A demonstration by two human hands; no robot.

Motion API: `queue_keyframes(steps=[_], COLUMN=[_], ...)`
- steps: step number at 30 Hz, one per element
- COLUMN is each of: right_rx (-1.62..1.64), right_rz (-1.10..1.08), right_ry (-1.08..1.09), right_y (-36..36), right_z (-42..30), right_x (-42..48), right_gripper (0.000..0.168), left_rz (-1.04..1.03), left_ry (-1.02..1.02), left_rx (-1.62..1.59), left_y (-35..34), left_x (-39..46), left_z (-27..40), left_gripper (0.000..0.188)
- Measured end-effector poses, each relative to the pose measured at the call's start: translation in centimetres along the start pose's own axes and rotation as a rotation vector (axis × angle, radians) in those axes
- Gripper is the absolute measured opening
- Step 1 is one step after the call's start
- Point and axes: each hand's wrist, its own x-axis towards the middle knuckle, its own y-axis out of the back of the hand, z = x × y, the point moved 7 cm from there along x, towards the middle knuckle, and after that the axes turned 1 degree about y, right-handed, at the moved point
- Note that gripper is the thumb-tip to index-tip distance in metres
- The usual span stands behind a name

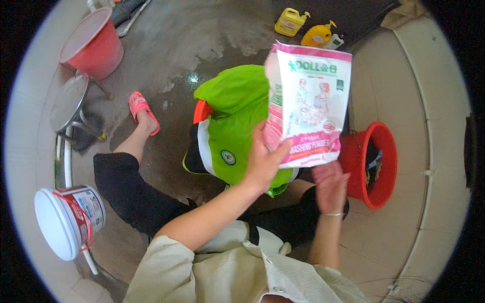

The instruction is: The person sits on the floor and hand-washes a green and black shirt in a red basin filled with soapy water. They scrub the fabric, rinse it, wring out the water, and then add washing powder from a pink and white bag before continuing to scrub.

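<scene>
A white and pink bag of washing powder [314,102] is held upright in front of me. My left hand [261,163] grips its lower left side, the thumb across the front. Below the bag's bottom edge is my right hand [331,187], blurred, its fingers partly hidden; I cannot tell whether it touches the bag. Beneath the bag, a bright green garment [238,128] with black and white panels and a round badge is heaped between my legs. It covers most of a red plastic basin [202,111], whose rim shows at the left.
A red bucket [390,166] with cloth inside stands at right. Pump bottles, a yellow jug [291,22] and an orange bottle [317,36], are beyond. Left are a red tub [94,49], a metal-legged stool [70,102] and a lidded white pail [57,223]. The floor [170,113] looks wet.
</scene>
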Motion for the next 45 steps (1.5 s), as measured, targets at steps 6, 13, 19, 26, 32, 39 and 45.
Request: queue_keyframes(steps=[6,13,19,26,32,39,45], right_rx=[0.15,-0.179,-0.325,-0.379,-0.344,-0.391,-0.442], right_rz=[0.217,0.173,0.311,0.318,0.298,0.25,0.285], right_ry=[0.03,0.318,0.224,0.302,0.255,0.201,0.218], right_y=[-4.2,-3.1,-1.1,-2.6,-5.8,-7.6,-7.1], right_z=[3.3,-5.3,-4.4,-6.8,-6.0,-4.1,-4.5], right_x=[0.7,0.0,-3.7,-5.8,-5.8,-4.7,-5.9], right_gripper=[0.041,0.029,0.035,0.03,0.028,0.026,0.025], left_rz=[-0.082,0.033,0.51,0.516,0.518,0.518,0.476], left_ry=[-0.106,-0.117,-0.281,-0.176,0.068,0.128,0.069], left_rx=[0.486,0.61,0.362,1.149,1.977,1.986,1.94], left_y=[-0.6,12.3,25.6,28.9,32.8,35.5,37.0], left_x=[-3.0,0.0,-1.7,-2.2,-2.4,-2.2,-1.6], left_z=[-2.2,7.9,20.0,25.5,25.6,23.3,23.0], left_gripper=[0.073,0.039,0.024,0.034,0.046,0.046,0.046])
